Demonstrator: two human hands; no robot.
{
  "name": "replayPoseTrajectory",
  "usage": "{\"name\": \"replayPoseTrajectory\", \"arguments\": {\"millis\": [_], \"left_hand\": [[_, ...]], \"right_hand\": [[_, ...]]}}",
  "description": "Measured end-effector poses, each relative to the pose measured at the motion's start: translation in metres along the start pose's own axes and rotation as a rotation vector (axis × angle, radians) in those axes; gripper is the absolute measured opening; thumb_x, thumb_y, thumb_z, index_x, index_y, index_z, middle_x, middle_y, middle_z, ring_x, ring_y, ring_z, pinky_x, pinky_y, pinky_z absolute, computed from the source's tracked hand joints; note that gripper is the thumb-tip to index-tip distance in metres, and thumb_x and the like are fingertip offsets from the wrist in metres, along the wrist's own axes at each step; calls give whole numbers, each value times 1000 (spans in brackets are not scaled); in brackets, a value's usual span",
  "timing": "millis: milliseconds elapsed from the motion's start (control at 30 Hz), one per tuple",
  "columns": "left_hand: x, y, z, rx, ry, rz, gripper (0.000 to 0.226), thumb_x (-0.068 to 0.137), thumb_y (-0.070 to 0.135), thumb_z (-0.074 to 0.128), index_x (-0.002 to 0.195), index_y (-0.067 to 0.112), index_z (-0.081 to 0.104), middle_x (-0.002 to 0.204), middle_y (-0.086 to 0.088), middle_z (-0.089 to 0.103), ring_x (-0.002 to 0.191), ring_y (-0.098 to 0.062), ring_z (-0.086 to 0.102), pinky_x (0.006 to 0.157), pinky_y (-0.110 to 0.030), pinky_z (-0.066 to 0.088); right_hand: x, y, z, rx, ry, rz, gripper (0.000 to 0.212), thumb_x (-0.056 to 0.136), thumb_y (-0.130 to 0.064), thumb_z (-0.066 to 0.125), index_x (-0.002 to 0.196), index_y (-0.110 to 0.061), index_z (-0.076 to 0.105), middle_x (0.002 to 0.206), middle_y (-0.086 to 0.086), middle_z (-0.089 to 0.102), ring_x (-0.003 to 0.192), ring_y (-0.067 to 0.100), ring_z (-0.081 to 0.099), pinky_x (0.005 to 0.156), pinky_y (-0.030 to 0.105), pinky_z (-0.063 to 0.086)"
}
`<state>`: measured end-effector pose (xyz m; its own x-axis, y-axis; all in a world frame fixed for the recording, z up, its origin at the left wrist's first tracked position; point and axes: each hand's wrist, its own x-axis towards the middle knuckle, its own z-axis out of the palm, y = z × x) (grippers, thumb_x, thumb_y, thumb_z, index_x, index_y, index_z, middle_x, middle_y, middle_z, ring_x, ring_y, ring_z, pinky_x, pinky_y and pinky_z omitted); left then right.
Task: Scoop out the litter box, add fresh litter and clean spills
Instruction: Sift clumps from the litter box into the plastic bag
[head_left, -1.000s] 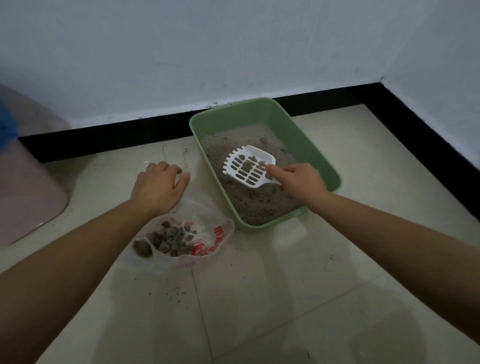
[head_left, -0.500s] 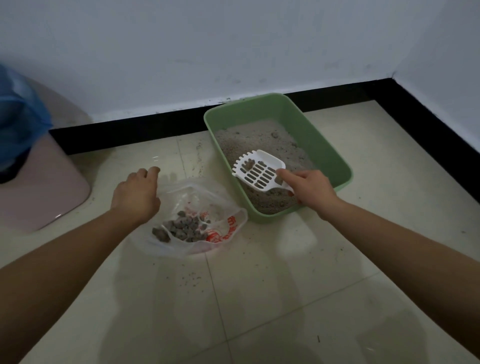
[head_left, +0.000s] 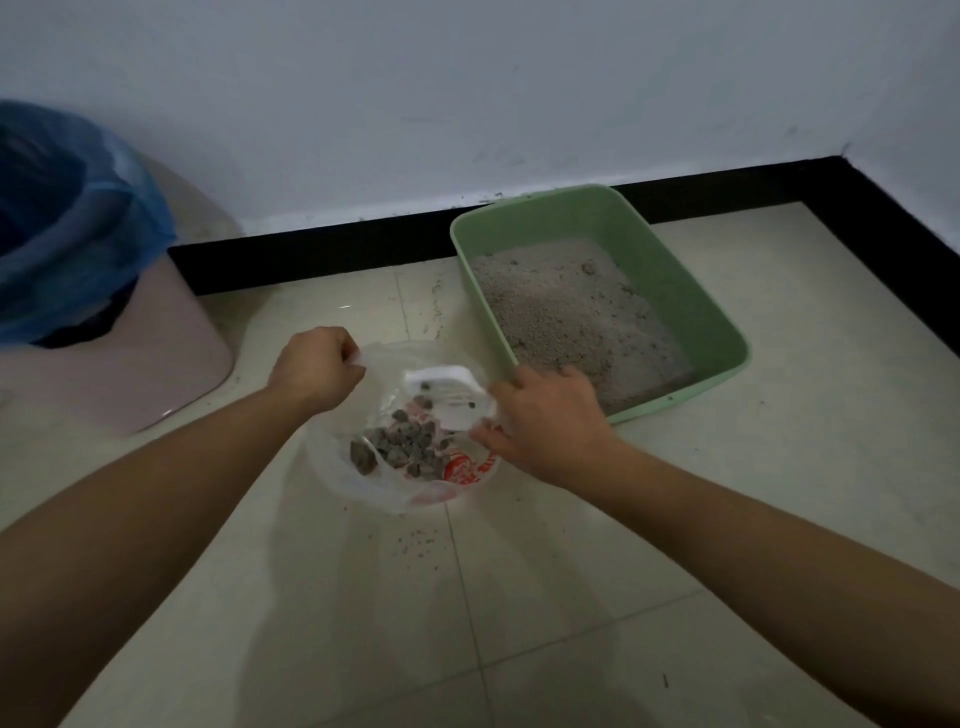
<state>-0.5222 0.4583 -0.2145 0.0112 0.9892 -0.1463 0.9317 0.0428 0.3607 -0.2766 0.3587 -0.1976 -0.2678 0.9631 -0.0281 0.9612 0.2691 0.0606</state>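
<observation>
A green litter box (head_left: 691, 301) with grey litter stands on the tiled floor by the wall. In front of it lies a clear plastic bag (head_left: 363, 483) with red print, holding several dark clumps (head_left: 402, 444). My left hand (head_left: 317, 366) pinches the bag's far left edge and holds it up. My right hand (head_left: 545, 421) grips the handle of the white slotted scoop (head_left: 441, 392), whose head is tipped inside the bag's mouth with a few clumps on it.
A pink bin (head_left: 130, 358) lined with a blue bag (head_left: 62, 218) stands at the left. Spilled litter grains (head_left: 415, 543) dot the floor below the bag and near the box's left side. A black skirting runs along the white wall.
My right hand has carried the scoop out of the litter box, to the left, into the bag. My left hand has closed on the bag's edge and lifted it.
</observation>
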Motion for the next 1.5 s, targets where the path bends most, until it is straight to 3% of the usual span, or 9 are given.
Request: {"name": "replayPoseTrajectory", "arguments": {"millis": [133, 300, 467, 567, 667, 867, 967, 1133, 1500], "left_hand": [[0, 5, 1, -12, 30, -1, 17, 91, 21, 64, 104, 10, 66, 88, -2, 59, 80, -18, 53, 69, -31, 39], [1, 7, 2, -27, 9, -14, 20, 91, 22, 61, 106, 10, 66, 99, -9, 67, 83, -21, 54, 71, -31, 40], [2, 23, 4, -81, -90, 42, 53, 83, 30, 68, 131, 16, 51, 134, -10, 49, 123, -29, 43, 101, -43, 40], [6, 48, 9, -131, -13, 83, 48, 88, 33, 61, 132, 16, 50, 138, -10, 44, 130, -30, 35, 105, -45, 32], [12, 80, 20, -303, 38, 84, 46, 93, 30, 54, 133, 9, 50, 131, -11, 53, 119, -29, 49, 101, -43, 42], [19, 140, 55, -511, -176, -69, 59, 102, 37, 44, 148, 2, 33, 138, -11, 50, 122, -28, 49, 98, -30, 39], [29, 153, 69, -535, -186, -115, 42, 103, 33, 42, 125, -1, 52, 130, -18, 54, 121, -34, 51, 93, -33, 41], [43, 154, 78, -583, -164, -80, 24, 101, 18, 46, 80, 7, 49, 69, -8, 48, 66, -23, 48, 55, -29, 34], [47, 142, 84, -666, -207, -16, 33, 103, 21, 45, 72, 10, 46, 69, -5, 46, 59, -16, 41, 57, -29, 33]], "right_hand": [[5, -1, -6, -20, 46, -98, 63, 95, -68, 28, 132, -24, 54, 109, 0, 63, 90, 18, 61, 82, 35, 45], [15, 30, -28, 234, -22, 51, 65, 87, -77, 36, 130, -32, 57, 97, -10, 67, 72, 6, 60, 63, 24, 52], [21, 82, -39, 645, 41, 396, 53, 87, -71, 47, 115, -30, 67, 80, -15, 67, 53, 7, 61, 53, 24, 51], [22, 130, -42, 510, 29, 517, 62, 84, -77, 44, 114, -29, 69, 90, -5, 71, 66, 11, 63, 65, 27, 53], [19, 162, -33, 404, -118, 574, 64, 81, -80, 46, 105, -27, 74, 79, 0, 68, 66, 13, 59, 56, 25, 44], [25, 175, -8, 337, -282, 512, 67, 74, -84, 49, 101, -29, 76, 68, -4, 63, 65, 12, 59, 55, 24, 43], [33, 170, 2, 294, -272, 469, 64, 74, -84, 49, 96, -31, 77, 66, -6, 63, 63, 10, 59, 53, 23, 41], [49, 170, 15, 215, -263, 474, 69, 70, -87, 51, 88, -26, 76, 65, -5, 63, 62, 12, 60, 55, 24, 45], [91, 142, 41, 134, -109, 436, 70, 80, -83, 40, 77, -19, 68, 61, -1, 59, 57, 17, 58, 57, 26, 48]]}}
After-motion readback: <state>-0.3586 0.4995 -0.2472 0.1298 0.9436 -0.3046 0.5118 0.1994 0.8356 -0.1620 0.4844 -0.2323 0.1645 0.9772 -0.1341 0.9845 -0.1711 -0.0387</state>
